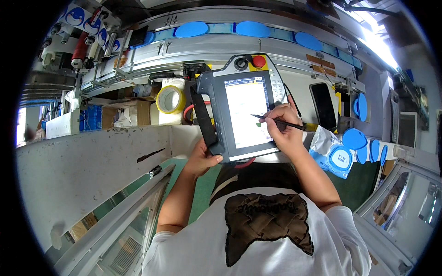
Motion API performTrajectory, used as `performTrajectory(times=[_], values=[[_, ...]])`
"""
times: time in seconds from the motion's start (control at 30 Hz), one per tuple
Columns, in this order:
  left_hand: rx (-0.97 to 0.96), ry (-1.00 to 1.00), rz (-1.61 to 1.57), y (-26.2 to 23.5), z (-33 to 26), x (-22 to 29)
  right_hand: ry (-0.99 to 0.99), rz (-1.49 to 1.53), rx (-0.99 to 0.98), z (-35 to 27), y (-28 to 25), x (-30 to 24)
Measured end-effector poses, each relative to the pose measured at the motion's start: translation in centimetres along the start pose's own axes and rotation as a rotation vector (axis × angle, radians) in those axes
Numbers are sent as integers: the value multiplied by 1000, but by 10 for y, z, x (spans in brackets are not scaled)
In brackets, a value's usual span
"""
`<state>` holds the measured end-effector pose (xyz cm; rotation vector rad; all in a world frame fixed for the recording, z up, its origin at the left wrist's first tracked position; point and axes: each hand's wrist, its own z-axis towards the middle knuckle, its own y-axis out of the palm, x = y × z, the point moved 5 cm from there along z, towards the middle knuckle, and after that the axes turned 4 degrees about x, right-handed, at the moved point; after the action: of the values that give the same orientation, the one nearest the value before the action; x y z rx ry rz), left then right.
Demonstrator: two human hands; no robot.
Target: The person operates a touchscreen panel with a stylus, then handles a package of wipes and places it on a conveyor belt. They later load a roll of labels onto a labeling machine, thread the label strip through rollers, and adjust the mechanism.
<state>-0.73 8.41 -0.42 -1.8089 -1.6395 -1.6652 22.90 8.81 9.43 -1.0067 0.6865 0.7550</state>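
Observation:
A grey handheld control pendant [244, 87] with a lit touchscreen, a red round button and a black strap is held up in front of me. My left hand [201, 158] grips its lower left edge from underneath. My right hand [283, 129] holds a thin black stylus [271, 119] whose tip touches the screen's right part.
Behind the pendant runs a conveyor [221, 39] carrying blue oval lids [191, 29]. A roll of yellow tape [169, 99] sits at its left. A blue-and-white soft packet [334, 154] and more blue lids [354, 138] lie at the right. A white panel [87, 161] stands at my left.

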Motion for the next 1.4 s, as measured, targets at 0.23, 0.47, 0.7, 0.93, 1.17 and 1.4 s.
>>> performTrajectory(times=[0.23,0.47,0.7,0.93,1.17,1.4], values=[[-11,7,1,-1,0,-1,11,-2,-1,0,0,1],[4,4,12,-1,1,-1,26,25,13,-3,0,6],[-14,2,16,-2,0,-2,-2,14,7,-1,0,2],[-25,7,8,-1,1,-1,-12,-8,4,-1,1,2],[-1,3,1,-2,1,-3,72,147,76,-1,-4,7],[8,-3,-8,-1,1,-1,64,107,87,-4,-3,13]])
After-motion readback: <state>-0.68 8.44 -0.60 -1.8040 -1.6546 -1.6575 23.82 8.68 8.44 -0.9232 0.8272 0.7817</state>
